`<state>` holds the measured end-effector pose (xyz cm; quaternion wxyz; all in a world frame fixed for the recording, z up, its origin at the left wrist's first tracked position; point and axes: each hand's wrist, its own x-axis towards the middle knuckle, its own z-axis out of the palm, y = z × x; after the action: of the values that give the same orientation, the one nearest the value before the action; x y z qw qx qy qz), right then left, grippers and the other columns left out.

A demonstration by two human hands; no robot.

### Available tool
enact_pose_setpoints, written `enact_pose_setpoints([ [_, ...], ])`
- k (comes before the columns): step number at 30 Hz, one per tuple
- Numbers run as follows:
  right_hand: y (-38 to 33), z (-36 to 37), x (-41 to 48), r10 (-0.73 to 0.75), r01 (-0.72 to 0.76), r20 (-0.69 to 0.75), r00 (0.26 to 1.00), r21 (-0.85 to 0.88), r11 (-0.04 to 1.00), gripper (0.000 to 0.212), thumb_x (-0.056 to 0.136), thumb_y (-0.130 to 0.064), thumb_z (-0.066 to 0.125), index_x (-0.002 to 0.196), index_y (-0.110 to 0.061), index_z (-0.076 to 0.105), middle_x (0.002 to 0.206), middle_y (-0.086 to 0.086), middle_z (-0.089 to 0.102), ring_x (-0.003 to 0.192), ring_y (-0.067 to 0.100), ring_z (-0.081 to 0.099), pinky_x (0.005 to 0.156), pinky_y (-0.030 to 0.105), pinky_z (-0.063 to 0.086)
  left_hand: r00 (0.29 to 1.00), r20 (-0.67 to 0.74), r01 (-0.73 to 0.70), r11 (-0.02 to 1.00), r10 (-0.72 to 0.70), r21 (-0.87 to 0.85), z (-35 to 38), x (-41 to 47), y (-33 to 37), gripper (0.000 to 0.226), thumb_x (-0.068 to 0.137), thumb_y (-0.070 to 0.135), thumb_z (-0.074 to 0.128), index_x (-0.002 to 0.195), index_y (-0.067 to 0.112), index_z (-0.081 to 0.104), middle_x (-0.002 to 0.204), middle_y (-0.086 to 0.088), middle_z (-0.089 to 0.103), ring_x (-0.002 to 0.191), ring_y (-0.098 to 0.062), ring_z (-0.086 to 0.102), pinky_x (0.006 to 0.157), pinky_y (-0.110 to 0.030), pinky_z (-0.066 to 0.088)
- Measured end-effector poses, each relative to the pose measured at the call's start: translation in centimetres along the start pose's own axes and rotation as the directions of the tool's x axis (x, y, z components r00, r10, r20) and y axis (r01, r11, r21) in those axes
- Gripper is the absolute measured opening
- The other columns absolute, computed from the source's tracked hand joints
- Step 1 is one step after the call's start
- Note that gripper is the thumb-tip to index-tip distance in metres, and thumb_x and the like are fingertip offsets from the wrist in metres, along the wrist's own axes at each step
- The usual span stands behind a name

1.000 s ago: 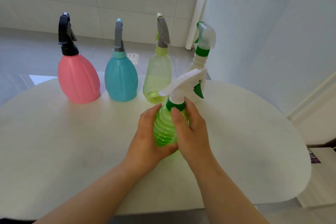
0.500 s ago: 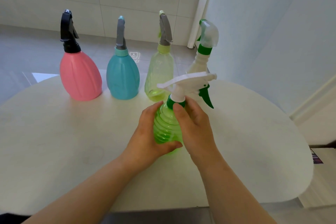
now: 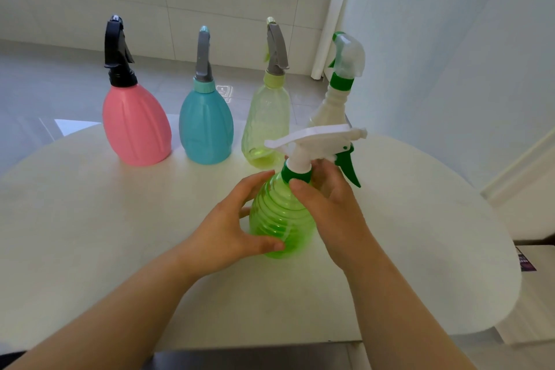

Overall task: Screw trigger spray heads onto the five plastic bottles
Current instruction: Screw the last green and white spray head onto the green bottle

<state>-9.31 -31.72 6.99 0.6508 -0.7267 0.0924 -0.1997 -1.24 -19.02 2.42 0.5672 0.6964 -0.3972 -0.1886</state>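
Note:
A ribbed green bottle [image 3: 280,216] stands on the white round table [image 3: 90,219] in front of me. Its white spray head [image 3: 318,138] has a green trigger [image 3: 348,167] pointing right and a green collar [image 3: 295,174]. My left hand [image 3: 231,228] wraps the bottle's left side. My right hand [image 3: 330,207] has thumb and fingers pinched on the collar. Behind stand a pink bottle [image 3: 136,125] with a black head, a teal bottle [image 3: 206,126] with a grey head, a pale yellow-green bottle [image 3: 265,126] with a grey head, and a cream bottle [image 3: 333,105] with a clear and green head.
The back row of bottles stands just beyond the green bottle, the cream one close behind its spray head. A white wall [image 3: 450,54] rises to the right. A white side surface [image 3: 534,279] with a purple card lies past the table's right edge.
The spray head has turned, its trigger swinging further to the right. My right hand has shifted round the collar. My left hand keeps hold of the bottle.

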Motion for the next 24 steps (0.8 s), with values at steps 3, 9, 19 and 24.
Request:
enact_pose_setpoints([
  [3, -0.1, -0.3, -0.1, -0.011, 0.011, -0.011, 1.0, 0.053, 0.999, 0.025, 0.077, -0.012, 0.061, 0.088, -0.036, 0.061, 0.09, -0.016, 0.065, 0.084, -0.007, 0.06, 0.072, 0.01, 0.048, 1.0, -0.004, -0.007, 1.0, 0.007, -0.002, 0.0, 0.1, 0.1, 0.084, 0.057, 0.006, 0.081, 0.112, 0.048, 0.033, 0.12, 0.028, 0.044, 0.111, 0.02, 0.041, 0.087, 0.002, 0.036],
  [9, 0.6, 1.0, 0.2, 0.015, -0.007, -0.194, 0.981, 0.046, 0.999, 0.028, 0.07, -0.015, 0.07, 0.076, -0.036, 0.053, 0.08, -0.022, 0.06, 0.076, -0.012, 0.059, 0.065, 0.006, 0.047, 1.0, -0.015, -0.011, 1.0, 0.011, 0.005, 0.3, -0.1, 0.1, 0.083, 0.058, 0.007, 0.08, 0.111, 0.049, 0.033, 0.12, 0.029, 0.043, 0.11, 0.02, 0.041, 0.087, 0.002, 0.036],
  [19, 0.3, 0.1, 0.0, 0.061, -0.044, -0.119, 0.991, 0.141, 0.989, 0.024, 0.072, -0.02, 0.066, 0.092, -0.033, 0.064, 0.091, -0.015, 0.067, 0.078, -0.008, 0.062, 0.063, 0.006, 0.048, 0.999, -0.023, -0.022, 1.0, 0.022, 0.003, 0.2, 0.1, 0.0, 0.082, 0.055, 0.011, 0.081, 0.111, 0.049, 0.034, 0.119, 0.028, 0.044, 0.11, 0.02, 0.041, 0.085, 0.001, 0.037],
  [24, 0.9, 1.1, -0.1, 0.006, 0.028, -0.215, 0.977, 0.157, 0.987, 0.026, 0.065, -0.015, 0.072, 0.069, -0.039, 0.064, 0.068, -0.029, 0.069, 0.07, -0.011, 0.063, 0.057, 0.005, 0.046, 0.999, -0.04, -0.028, 0.999, 0.029, 0.017, 0.1, -0.2, 0.0, 0.081, 0.053, 0.011, 0.083, 0.109, 0.049, 0.036, 0.118, 0.028, 0.045, 0.109, 0.019, 0.043, 0.084, 0.001, 0.038],
])
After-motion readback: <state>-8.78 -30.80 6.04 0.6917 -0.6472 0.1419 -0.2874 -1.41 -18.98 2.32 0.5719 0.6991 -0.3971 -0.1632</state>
